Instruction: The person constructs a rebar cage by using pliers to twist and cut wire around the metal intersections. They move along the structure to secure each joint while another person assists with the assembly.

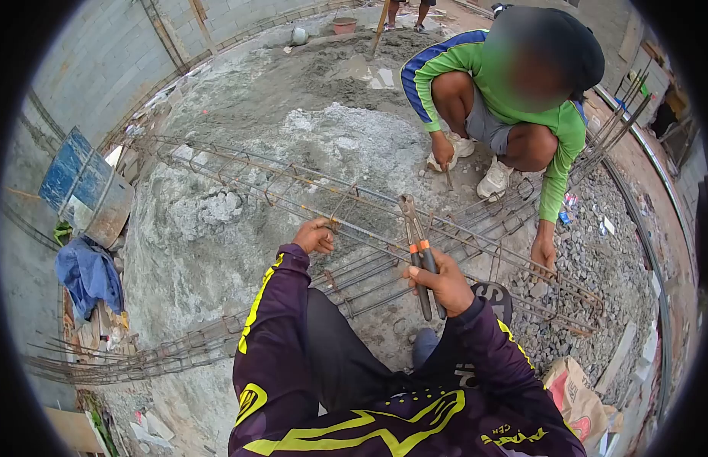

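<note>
My right hand point(445, 283) is wrapped round the black-and-orange handles of a pair of pincers point(412, 221). The metal jaws point away from me, over the long bars of a rebar cage point(369, 232). My left hand point(314, 237) is closed at the cage's near bar, by a stirrup point(341, 204). Whatever is pinched in its fingers is too small to make out. The cage runs from the far left to the gravel on the right, across other rebar lying beneath it.
A person in a green shirt point(487, 80) squats across the cage, one hand point(543, 253) low by its right end, the other on a tool's handle point(449, 180). Gravel point(597, 221), a paper sack point(578, 400), a blue drum point(87, 183) and a bucket point(344, 26) lie around.
</note>
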The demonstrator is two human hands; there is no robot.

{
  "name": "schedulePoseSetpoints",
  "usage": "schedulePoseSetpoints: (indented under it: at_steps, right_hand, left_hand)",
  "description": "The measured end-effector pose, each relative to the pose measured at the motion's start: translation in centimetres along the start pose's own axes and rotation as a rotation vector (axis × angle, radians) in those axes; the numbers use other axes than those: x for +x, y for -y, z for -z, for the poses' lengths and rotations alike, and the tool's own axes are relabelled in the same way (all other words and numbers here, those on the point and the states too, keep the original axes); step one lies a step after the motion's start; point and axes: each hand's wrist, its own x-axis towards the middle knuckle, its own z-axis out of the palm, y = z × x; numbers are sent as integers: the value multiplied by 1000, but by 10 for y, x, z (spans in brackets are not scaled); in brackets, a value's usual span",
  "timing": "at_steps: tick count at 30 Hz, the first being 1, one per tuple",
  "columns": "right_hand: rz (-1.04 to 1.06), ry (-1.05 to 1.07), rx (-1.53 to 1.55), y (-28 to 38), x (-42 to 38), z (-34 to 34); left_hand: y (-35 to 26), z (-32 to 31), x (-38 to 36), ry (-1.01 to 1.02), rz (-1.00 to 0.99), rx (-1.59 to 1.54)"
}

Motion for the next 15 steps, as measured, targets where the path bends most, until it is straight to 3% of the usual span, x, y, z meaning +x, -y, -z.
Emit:
schedulePoseSetpoints:
  at_steps: [4, 7, 10, 11, 14, 15]
  right_hand:
    - [1, -15, -4, -1, 0, -1]
    - [12, -23, -5, 0, 0, 0]
    - [11, -34, -16, 0, -2, 1]
    - [13, -37, -20, 2, -1, 1]
    - [-1, -45, -26, 9, -2, -2]
    - [6, -52, -31, 5, -1, -1]
  left_hand:
    - [2, -4, 4, -43, 2, 57]
    - [20, 2, 16, -13, -66, 390]
    - [27, 17, 16, -90, -410, 1059]
    - [4, 8, 0, -90, -294, 1125]
    - [0, 4, -4, -172, -300, 1265]
    - [9, 6, 1, -212, -483, 1277]
